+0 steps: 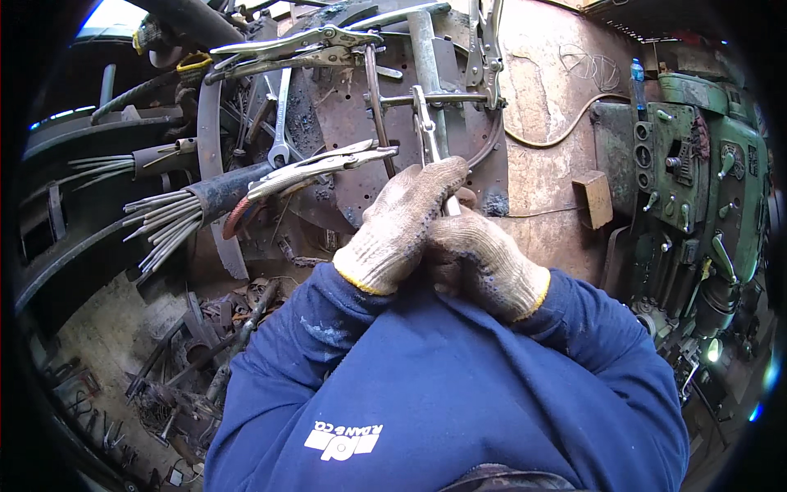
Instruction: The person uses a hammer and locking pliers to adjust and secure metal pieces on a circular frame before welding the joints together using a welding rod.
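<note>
Both my hands wear grey-brown knit gloves with yellow cuffs and meet in front of my chest. My left hand [402,223] is closed around the handles of a pair of locking pliers [427,135]. Tucked against it, my right hand [485,256] is closed at the lower end of the same handles; its fingertips are partly hidden. The pliers' jaws reach a thin cross rod [438,97], which meets a longer rusty rod [376,107] over a steel plate [343,123] with holes. More locking pliers [307,49] clamp the rods at the upper left and upper right.
Left of my hands lie more locking pliers [316,170], a wrench [281,123] and a tube of welding rods [225,193]. A rusty block [592,199] stands on the bench at right, beside a green machine [734,180] and a water bottle [638,82]. Scrap metal [193,385] covers the lower-left floor.
</note>
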`<state>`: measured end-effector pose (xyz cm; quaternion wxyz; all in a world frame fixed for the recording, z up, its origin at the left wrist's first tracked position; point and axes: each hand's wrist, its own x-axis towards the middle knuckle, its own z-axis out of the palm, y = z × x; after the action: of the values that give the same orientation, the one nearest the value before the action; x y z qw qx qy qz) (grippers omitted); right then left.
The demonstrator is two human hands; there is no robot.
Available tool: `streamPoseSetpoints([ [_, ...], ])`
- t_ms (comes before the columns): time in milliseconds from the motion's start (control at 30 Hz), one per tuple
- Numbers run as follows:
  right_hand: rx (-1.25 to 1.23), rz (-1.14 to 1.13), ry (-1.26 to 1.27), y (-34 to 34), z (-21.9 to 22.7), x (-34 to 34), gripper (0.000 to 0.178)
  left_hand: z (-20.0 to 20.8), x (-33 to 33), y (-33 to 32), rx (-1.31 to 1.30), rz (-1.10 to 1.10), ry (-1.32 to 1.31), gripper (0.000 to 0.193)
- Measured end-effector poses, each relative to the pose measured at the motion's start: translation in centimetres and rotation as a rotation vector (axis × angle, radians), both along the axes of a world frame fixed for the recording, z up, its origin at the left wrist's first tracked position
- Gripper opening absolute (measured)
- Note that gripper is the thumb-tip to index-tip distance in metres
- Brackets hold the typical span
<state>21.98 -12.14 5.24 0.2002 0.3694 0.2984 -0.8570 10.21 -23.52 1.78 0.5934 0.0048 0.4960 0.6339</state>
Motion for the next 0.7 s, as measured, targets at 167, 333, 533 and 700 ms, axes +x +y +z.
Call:
streamPoseSetpoints([
  [167,0.010,0.038,0.080,0.4,-1.2,0.4,0.025,1.0,-0.8,0.2,-0.015,-0.094,0.045,0.043],
  [333,-0.139,-0.009,-0.007,0.8,-0.4,-0.5,0.022,-0.3,-0.9,-0.7,0.151,-0.223,0.671,0.044],
  [533,-0.179,-0.013,-0.025,1.0,0.5,-0.6,0.024,-0.9,-1.6,-0.5,0.107,-0.313,0.788,0.046],
  [700,-0.166,-0.014,0.066,1.1,0.1,-0.6,0.038,-2.2,-1.7,-0.3,0.093,-0.301,0.685,0.035],
])
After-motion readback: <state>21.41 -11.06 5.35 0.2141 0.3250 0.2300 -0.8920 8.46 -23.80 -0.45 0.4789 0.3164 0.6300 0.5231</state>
